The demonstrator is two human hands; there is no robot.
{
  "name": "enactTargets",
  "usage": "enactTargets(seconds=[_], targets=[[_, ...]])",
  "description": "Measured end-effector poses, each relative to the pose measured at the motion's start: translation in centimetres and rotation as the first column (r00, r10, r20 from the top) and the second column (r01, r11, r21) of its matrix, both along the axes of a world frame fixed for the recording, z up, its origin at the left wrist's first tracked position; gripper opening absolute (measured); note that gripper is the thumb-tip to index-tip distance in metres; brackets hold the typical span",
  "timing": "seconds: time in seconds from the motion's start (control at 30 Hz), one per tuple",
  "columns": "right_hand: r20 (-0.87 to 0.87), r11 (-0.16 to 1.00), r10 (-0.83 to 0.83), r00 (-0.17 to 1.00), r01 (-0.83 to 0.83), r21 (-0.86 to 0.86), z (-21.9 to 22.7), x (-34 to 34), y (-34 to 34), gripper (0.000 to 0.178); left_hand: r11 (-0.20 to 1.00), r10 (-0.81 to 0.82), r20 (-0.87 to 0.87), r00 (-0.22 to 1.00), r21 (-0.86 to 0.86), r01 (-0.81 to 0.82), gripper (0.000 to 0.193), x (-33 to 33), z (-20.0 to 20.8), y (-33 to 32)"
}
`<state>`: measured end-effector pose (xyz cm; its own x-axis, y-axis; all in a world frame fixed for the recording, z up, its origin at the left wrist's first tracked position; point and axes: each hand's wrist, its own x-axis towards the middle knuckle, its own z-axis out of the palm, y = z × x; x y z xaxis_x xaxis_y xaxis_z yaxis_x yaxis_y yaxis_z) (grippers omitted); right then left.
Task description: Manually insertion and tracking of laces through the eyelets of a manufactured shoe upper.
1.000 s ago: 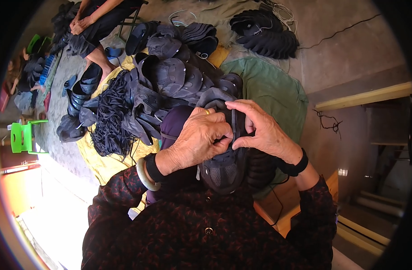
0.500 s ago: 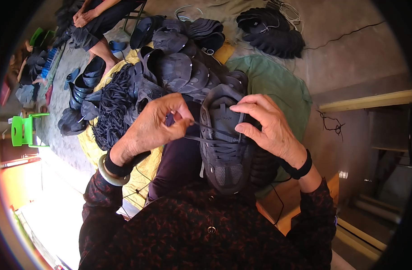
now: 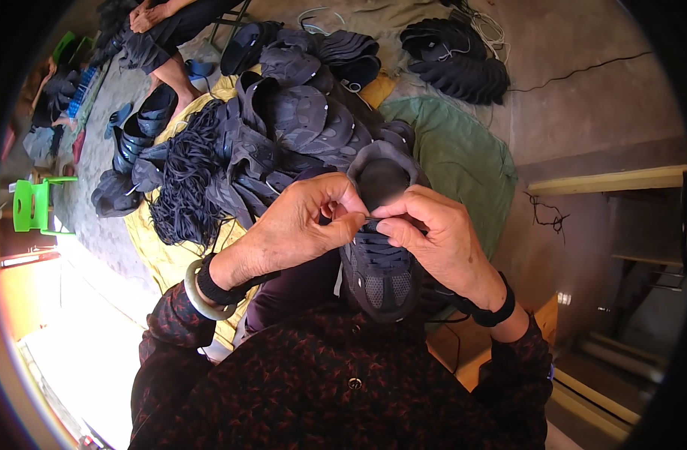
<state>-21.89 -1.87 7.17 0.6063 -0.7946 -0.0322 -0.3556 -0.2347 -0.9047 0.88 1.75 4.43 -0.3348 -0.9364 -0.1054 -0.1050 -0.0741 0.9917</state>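
Observation:
A black mesh sneaker upper (image 3: 386, 291) stands over my lap, toe toward me, its round collar opening facing away. Dark laces (image 3: 381, 251) cross its front in several rows. My left hand (image 3: 306, 221) is closed in a pinch on a shoelace at the top of the lacing. From the other side my right hand (image 3: 437, 232) pinches the same lace, its fingertips almost meeting the left ones. The fingers cover the lace's end and the eyelets there.
Beyond the shoe lies a pile of black shoe uppers (image 3: 302, 116) beside a heap of loose black laces (image 3: 186, 184) on yellow sheeting (image 3: 144, 238). A green cloth (image 3: 463, 150) is at the right. Another person's hands (image 3: 150, 16) show at upper left, near a green chair (image 3: 32, 206).
My left hand has moved right to the shoe's lacing, and the right hand has come down and left to meet it. The loose lace strands stretched leftward are now drawn in.

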Motion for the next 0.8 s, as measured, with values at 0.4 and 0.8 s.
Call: enactTargets(seconds=[0.4, 0.8], targets=[[-0.091, 0.932, -0.123, 0.988, 0.084, -0.351, -1.6, -0.9, 2.1, 0.014, 0.942, 0.139, 0.358, 0.923, -0.334, -0.012, 0.033, -1.6, -3.0, -2.9], [-0.251, 0.853, -0.240, 0.938, 0.080, -0.515, -1.9, -1.0, 3.1, 0.020, 0.990, -0.030, 0.354, 0.935, -0.120, 0.078, 0.048, -1.6, -3.7, -4.7]])
